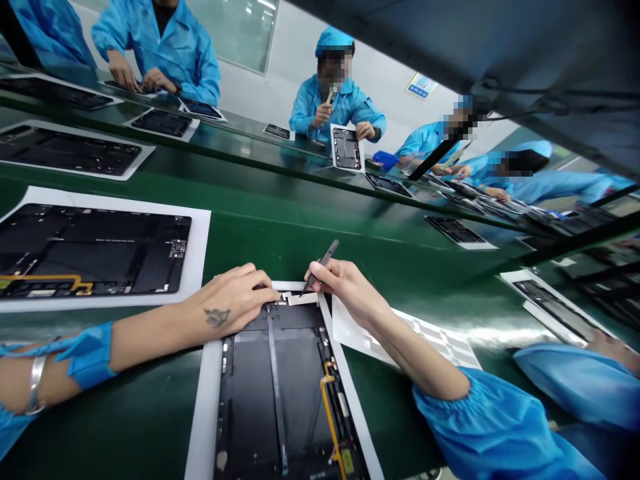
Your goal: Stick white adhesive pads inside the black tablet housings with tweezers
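Before me an opened tablet housing (pixel 300 387) with dark internals and an orange flex cable lies on a white sheet (pixel 200 427). My right hand (pixel 343 283) pinches dark tweezers (pixel 324 261), whose tips point down at a pale strip (pixel 303 300) along the tablet's top edge. Over the upper left corner rests my left hand (pixel 240 298), its fingers bent together and the tips at small parts beside the strip. Whatever those fingertips may hold is too small to make out. Under my right forearm lies a sheet of pale stickers (pixel 430 337).
Another opened tablet (pixel 110 250) lies on white paper at left, on the green bench (pixel 260 220). Beyond runs a line with more tablets (pixel 70 147) and several co-workers in blue (pixel 335 107). A co-worker's sleeve (pixel 575 380) is close at right. A dark shelf (pixel 450 40) hangs overhead.
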Motion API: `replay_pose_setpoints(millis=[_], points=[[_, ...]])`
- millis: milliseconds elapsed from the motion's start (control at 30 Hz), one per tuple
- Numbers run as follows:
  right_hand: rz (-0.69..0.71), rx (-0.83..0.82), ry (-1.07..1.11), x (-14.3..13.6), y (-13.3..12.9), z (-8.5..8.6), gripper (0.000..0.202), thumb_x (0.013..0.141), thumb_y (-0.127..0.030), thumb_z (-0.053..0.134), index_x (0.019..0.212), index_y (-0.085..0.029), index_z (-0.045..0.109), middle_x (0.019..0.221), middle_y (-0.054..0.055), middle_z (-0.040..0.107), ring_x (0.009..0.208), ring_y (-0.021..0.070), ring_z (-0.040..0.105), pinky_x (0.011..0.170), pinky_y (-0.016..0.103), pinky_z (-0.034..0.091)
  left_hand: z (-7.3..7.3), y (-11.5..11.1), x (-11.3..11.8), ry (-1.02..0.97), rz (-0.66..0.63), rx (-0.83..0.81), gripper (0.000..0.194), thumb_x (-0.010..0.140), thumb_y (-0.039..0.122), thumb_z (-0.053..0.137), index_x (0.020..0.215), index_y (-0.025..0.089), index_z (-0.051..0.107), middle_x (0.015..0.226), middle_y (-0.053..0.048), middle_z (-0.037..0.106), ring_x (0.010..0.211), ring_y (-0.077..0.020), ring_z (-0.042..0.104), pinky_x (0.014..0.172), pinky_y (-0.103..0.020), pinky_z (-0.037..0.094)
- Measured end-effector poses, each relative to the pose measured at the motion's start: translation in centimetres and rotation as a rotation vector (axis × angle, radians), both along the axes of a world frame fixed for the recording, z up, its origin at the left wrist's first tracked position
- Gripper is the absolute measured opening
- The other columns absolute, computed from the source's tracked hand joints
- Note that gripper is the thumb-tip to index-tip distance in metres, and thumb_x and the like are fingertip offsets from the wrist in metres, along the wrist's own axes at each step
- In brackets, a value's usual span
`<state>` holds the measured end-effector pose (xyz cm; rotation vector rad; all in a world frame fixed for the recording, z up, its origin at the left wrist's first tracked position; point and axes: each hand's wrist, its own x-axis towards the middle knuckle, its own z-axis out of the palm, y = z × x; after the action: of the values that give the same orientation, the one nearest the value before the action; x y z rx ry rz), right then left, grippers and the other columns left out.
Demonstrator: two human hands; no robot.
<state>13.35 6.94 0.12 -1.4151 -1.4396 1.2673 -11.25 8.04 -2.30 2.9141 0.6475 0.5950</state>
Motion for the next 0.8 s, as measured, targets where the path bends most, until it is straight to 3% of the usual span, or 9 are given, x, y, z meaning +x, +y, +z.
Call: replay_pose_setpoints(millis=[800], points=[[-0.021, 0.006, -0.008, -0.05, -0.21, 0.11, 0.048, 0.073, -0.064, 0.072, 0.067, -0.017, 0.064, 0.06, 0.0, 0.057, 0.063, 0.0145, 0.05, 0.069, 0.03, 0.038, -0.07, 0.05, 0.1, 0.004, 0.004, 0.03, 0.027, 0.095, 0.008, 0.046, 0.11, 0.018, 0.066, 0.109, -0.007, 0.065, 0.091, -0.0198, 0.056, 0.079, -0.032, 0.051]])
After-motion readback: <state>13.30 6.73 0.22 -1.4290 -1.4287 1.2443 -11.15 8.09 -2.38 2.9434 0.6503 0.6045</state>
